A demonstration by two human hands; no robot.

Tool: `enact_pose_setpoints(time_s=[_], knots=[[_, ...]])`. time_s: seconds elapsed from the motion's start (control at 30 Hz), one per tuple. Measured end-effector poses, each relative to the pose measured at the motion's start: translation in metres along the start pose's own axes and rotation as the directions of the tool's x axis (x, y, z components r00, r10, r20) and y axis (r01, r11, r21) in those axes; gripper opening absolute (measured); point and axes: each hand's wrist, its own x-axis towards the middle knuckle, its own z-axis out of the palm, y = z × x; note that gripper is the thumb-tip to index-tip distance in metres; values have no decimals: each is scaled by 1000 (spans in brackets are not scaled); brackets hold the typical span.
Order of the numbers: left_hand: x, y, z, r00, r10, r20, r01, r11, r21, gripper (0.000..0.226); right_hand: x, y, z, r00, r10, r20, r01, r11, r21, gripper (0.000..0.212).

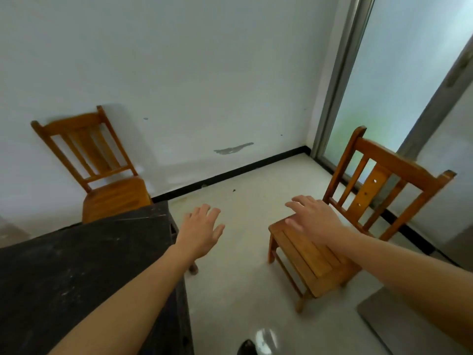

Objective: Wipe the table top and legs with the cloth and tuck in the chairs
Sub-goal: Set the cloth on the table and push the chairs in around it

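The dark table (76, 272) filled the lower left, its top scuffed with pale marks and its far corner pointing toward the wall (179, 73). To the right of the table, well apart from it, the nearer chair (311, 262) stood upright on the pale floor (238, 290), its seat front turned toward the table and its slatted back on the side away from it. Beyond the table's far edge the second chair (102, 175) faced the table, its back at the wall and its seat partly hidden by the top.

Both forearms reached forward, palms down. The left hand (202, 231) hung just past the table's corner, fingers spread, holding nothing. The right hand (312, 216) was also released and flat over the nearer chair's seat; whether it touched could not be told.

Bare floor lay between the table's edge and that chair.
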Motion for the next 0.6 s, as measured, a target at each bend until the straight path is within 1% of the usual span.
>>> enact_pose_setpoints(time_s=[0.1, 0.23, 0.43, 0.6], knots=[[73, -14, -10, 999, 28, 33, -29, 999, 25, 48, 54, 37, -10, 998, 61, 3, -61, 998, 2, 51], [165, -21, -25, 998, 65, 21, -66, 997, 50, 48, 122, 84, -24, 992, 118, -42, -118, 993, 10, 52], [303, -19, -25, 983, 181, 15, -181, 978, 107, 47, 229, 160, -15, 985, 163, -58, -163, 987, 2, 53], [416, -19, -27, 969, 246, 21, -247, 964, 99, 47, 317, 217, -9, 975, 218, -46, -216, 976, 36, 54]])
